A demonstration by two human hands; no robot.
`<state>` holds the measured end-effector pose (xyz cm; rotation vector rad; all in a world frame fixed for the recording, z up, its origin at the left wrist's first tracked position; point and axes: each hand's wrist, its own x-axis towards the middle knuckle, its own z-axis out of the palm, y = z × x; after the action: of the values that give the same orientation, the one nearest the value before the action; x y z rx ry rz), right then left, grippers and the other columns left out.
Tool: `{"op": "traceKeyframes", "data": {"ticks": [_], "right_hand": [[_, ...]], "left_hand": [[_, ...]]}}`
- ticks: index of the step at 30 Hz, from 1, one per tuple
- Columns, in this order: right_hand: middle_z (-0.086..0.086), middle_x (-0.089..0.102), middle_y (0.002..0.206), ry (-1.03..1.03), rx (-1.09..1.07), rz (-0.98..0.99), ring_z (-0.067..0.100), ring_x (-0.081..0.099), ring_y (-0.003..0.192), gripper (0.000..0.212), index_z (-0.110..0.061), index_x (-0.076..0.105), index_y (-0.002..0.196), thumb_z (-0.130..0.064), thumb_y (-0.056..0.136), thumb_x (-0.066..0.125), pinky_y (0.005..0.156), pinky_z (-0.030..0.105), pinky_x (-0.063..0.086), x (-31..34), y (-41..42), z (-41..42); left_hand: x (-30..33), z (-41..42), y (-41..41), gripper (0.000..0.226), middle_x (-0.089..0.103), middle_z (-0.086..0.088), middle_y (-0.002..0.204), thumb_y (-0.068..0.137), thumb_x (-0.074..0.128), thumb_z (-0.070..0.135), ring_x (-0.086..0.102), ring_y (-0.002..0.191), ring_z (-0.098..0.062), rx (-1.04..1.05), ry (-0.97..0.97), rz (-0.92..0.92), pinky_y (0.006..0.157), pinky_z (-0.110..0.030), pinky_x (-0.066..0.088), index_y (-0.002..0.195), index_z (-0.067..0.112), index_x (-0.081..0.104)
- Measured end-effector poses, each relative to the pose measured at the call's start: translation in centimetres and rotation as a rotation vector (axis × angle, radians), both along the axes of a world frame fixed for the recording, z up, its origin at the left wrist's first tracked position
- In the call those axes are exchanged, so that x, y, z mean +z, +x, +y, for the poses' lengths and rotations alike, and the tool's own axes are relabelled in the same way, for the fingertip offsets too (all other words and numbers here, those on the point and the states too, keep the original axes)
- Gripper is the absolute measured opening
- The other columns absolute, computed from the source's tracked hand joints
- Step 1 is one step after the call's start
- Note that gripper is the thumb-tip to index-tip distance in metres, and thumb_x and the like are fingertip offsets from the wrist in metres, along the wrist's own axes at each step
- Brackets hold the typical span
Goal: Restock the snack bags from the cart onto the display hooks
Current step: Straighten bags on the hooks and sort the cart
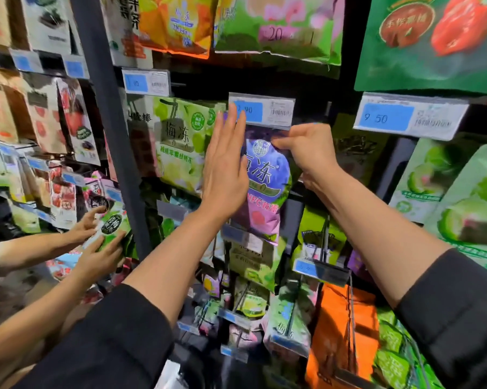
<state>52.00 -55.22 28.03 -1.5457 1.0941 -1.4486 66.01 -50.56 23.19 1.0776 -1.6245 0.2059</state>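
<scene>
Dark shop shelving fills the view, hung close with rows of snack bags on hooks, each row fronted by a clear price-tag holder; one landmark is taken, the price tag marked with a blue label [260, 110] at the centre. Far to the left of that tag and lower, a green snack bag [112, 227] is held between the two hands of a second person [96, 248], apparently being fitted to its own row. Beside these hands a dark upright post [110, 136] divides the shelving. Just left of the tag a light green jelly bag [180, 141] hangs in the neighbouring row. The left hand [227, 164] is laid flat, fingers straight and together, against the left edge of the purple snack bag [264, 178], its fingertips reaching the tag; it is judged to be steadying the bag and keeping the neighbouring row back. The purple bag itself hangs directly under the tag, on or just at its hook, which cannot be seen. Its top right corner is pinched by the curled fingers of the right hand [307, 148], probably so that the hanging hole can be guided onto the hook behind the tag. Right of the tag a second price tag reading 9 50 [410, 116] is seen, with green bags [447, 192] beneath it. No cart is in view.
</scene>
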Motion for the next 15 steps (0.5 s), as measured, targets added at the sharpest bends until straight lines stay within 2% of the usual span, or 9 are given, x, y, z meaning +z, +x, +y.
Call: {"op": "traceKeyframes", "data": {"ticks": [1,2,3,6,8,10,12,14,15], "right_hand": [[0.024,0.072,0.085,-0.014,-0.002,0.03,0.027,0.069,0.076,0.016,0.005,0.072,0.078,-0.005,0.066,0.073,0.07,0.045,0.057,-0.1,0.1,-0.2],[0.017,0.074,0.082,-0.026,-0.005,0.039,0.029,0.071,0.08,0.011,-0.003,0.075,0.08,0.0,0.07,0.071,0.071,0.047,0.059,-0.1,0.1,-0.1],[0.012,0.075,0.081,-0.045,-0.007,0.043,0.029,0.072,0.082,0.017,-0.007,0.076,0.083,0.004,0.072,0.069,0.072,0.048,0.059,-0.1,0.2,-0.2],[0.009,0.075,0.08,-0.097,0.005,0.021,0.025,0.072,0.078,0.022,-0.006,0.076,0.088,0.008,0.075,0.066,0.067,0.043,0.06,-0.1,0.5,0.2],[0.004,0.074,0.074,-0.106,-0.036,0.032,0.02,0.072,0.07,0.021,-0.01,0.076,0.083,0.007,0.075,0.068,0.061,0.037,0.06,0.0,0.6,0.4],[0.004,0.074,0.073,-0.105,-0.077,0.057,0.019,0.071,0.068,0.02,-0.012,0.076,0.079,0.005,0.074,0.07,0.058,0.037,0.059,0.3,0.9,0.6],[0.0,0.074,0.07,-0.086,-0.078,0.057,0.015,0.07,0.063,0.02,-0.009,0.076,0.085,0.007,0.076,0.068,0.054,0.03,0.056,0.6,1.1,0.9],[-0.004,0.073,0.067,-0.075,-0.079,0.04,0.012,0.069,0.061,0.024,-0.004,0.075,0.092,0.011,0.076,0.066,0.055,0.025,0.054,0.6,1.2,0.8],[-0.003,0.073,0.068,-0.069,-0.098,0.043,0.013,0.069,0.062,0.025,-0.004,0.075,0.092,0.011,0.075,0.066,0.057,0.028,0.056,0.5,1.2,0.6]], "left_hand": [[-0.3,-0.4,0.1,0.067,0.015,-0.013,0.16,0.087,0.044,-0.007,0.002,0.148,-0.027,0.0,0.002,-0.004,0.117,-0.017,-0.002,0.15,0.003,0.022],[-0.7,-0.8,0.2,0.067,0.014,-0.012,0.16,0.088,0.043,-0.006,0.002,0.149,-0.026,-0.003,0.005,-0.008,0.118,-0.019,0.0,0.151,0.003,0.021],[-1.0,-1.1,0.3,0.066,0.013,-0.012,0.16,0.089,0.043,-0.005,0.003,0.149,-0.025,-0.011,0.004,-0.013,0.119,-0.022,0.002,0.151,0.003,0.02],[-1.6,-1.9,0.3,0.066,0.012,-0.015,0.16,0.09,0.043,-0.006,0.007,0.149,-0.024,-0.053,-0.017,-0.019,0.121,-0.032,0.01,0.151,0.0,0.019],[-1.7,-2.2,0.5,0.066,0.013,-0.018,0.159,0.088,0.044,-0.009,0.009,0.148,-0.021,-0.085,-0.039,-0.014,0.121,-0.039,0.015,0.15,-0.001,0.02],[-1.7,-2.4,0.9,0.066,0.013,-0.018,0.159,0.088,0.044,-0.01,0.008,0.147,-0.014,-0.111,-0.046,-0.007,0.121,-0.04,0.016,0.15,-0.001,0.021],[-1.8,-2.6,1.2,0.067,0.013,-0.016,0.159,0.089,0.045,-0.01,0.007,0.146,-0.009,-0.148,-0.044,-0.002,0.12,-0.044,0.018,0.15,0.001,0.02],[-1.9,-2.5,1.4,0.067,0.012,-0.015,0.16,0.089,0.044,-0.009,0.008,0.146,-0.009,-0.18,-0.029,-0.003,0.118,-0.05,0.02,0.151,0.003,0.019],[-1.9,-2.5,1.5,0.068,0.012,-0.014,0.16,0.089,0.043,-0.009,0.009,0.147,-0.009,-0.195,-0.023,-0.005,0.117,-0.052,0.021,0.151,0.004,0.019]]}}
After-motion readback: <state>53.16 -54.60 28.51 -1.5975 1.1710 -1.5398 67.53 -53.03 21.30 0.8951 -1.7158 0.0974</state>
